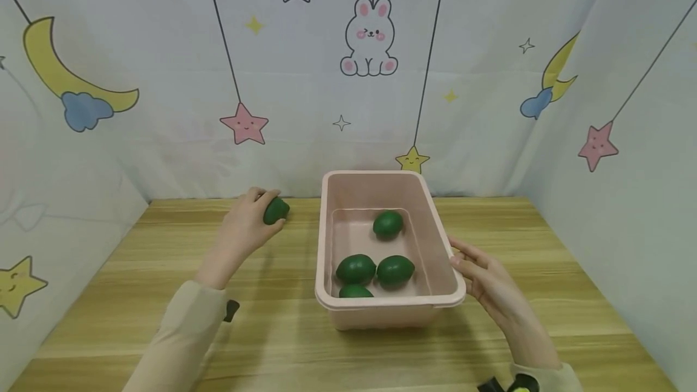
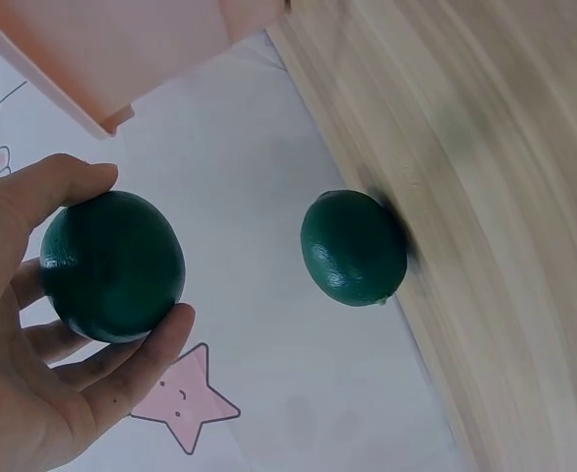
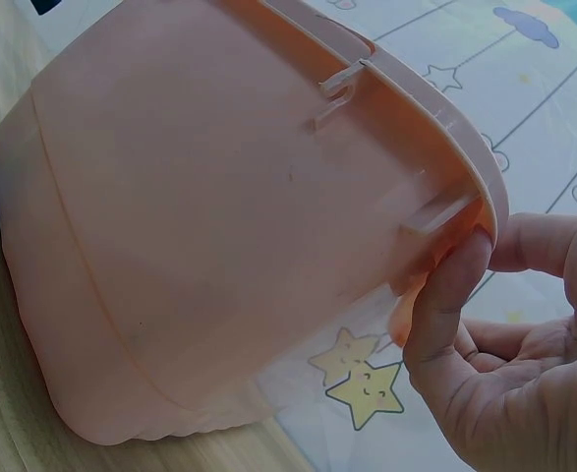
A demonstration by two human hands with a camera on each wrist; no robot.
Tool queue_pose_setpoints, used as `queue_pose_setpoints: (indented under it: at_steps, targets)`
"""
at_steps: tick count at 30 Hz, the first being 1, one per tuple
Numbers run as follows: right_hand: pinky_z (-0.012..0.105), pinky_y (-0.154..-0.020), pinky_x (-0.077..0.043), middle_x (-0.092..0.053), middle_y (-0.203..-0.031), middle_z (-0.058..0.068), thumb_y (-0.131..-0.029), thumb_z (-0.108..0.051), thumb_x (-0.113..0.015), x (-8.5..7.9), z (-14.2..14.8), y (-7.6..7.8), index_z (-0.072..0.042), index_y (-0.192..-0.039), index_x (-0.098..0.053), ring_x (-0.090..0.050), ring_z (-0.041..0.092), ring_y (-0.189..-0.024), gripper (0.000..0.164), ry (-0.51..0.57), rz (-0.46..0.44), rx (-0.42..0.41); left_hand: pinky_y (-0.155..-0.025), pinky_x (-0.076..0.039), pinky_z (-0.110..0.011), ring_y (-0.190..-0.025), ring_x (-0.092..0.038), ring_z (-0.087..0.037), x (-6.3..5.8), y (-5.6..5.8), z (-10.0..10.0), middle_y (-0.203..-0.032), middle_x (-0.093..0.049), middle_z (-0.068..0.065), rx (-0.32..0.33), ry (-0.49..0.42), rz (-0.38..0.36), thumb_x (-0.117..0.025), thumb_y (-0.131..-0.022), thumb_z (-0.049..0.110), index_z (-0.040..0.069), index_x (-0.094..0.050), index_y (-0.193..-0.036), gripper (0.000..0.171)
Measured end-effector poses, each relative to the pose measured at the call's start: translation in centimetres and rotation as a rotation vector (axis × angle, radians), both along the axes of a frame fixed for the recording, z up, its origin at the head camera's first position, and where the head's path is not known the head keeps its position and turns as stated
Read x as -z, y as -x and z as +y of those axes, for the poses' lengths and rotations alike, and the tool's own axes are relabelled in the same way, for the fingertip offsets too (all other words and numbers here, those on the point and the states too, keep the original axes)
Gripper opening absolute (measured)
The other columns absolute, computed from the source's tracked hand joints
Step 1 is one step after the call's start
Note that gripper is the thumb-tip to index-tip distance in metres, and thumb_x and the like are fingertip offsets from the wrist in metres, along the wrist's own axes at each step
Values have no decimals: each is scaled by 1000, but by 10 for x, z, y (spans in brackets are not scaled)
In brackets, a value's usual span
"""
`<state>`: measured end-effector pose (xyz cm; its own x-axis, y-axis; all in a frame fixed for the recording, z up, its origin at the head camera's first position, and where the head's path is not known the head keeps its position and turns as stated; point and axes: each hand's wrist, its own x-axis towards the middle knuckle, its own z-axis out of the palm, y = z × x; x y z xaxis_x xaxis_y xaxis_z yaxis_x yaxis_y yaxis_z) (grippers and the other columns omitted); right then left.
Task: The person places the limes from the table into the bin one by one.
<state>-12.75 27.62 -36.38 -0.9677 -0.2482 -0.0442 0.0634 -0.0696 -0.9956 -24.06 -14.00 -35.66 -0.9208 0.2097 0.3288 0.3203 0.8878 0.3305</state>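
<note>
My left hand (image 1: pixel 251 219), left of the pink plastic bin (image 1: pixel 389 301), holds a dark green lime (image 2: pixel 113 267) between thumb and fingers, above the table. Beyond it in the left wrist view, a second lime (image 2: pixel 354 248) rests on the wood near the far edge; the head view does not show it separately. Inside the bin lie several more limes (image 1: pixel 388 224), one partly hidden by the near rim. At the bin's right side, my right hand (image 1: pixel 492 280) pinches the rim, thumb and fingertips on its edge, as the right wrist view (image 3: pixel 524 334) also shows.
The bin stands upright on a wood-grain table (image 1: pixel 283 343). A white cloth (image 1: pixel 305 65) with printed stars, moons and a rabbit rises behind the table and along both sides. A small black piece (image 1: pixel 231 310) shows by the left sleeve.
</note>
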Motion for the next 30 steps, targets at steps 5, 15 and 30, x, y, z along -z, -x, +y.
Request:
queue_pose_setpoints:
  at_steps: [5,15,30]
  targets:
    - [22,-80,-56,-58,-99,-5,-100,-12,-49,0,0,0,8,-149,-17,-61,4,-89,62,3,2,-6,-79,-54,-55,-107,-57,-39,-4,-1,5,-129,-52,-21,20,-7,11,-71,-84,25,12,-50,-138,59]
    - [22,-80,-56,-57,-99,-5,-100,-12,-48,1,1,-1,8,-149,-17,-61,4,-89,62,8,8,-7,-78,-54,-54,-106,-56,-38,-12,-1,14,-126,-53,-19,41,-9,37,-71,-83,25,11,-52,-136,58]
    - [22,-79,-56,-56,-99,-4,-100,-14,-48,0,1,-1,6,-150,-16,-61,5,-88,63,-3,-2,0,-77,-55,-51,-107,-56,-35,-22,-3,25,-125,-54,-17,78,-7,73,-72,-81,22,12,-54,-135,57]
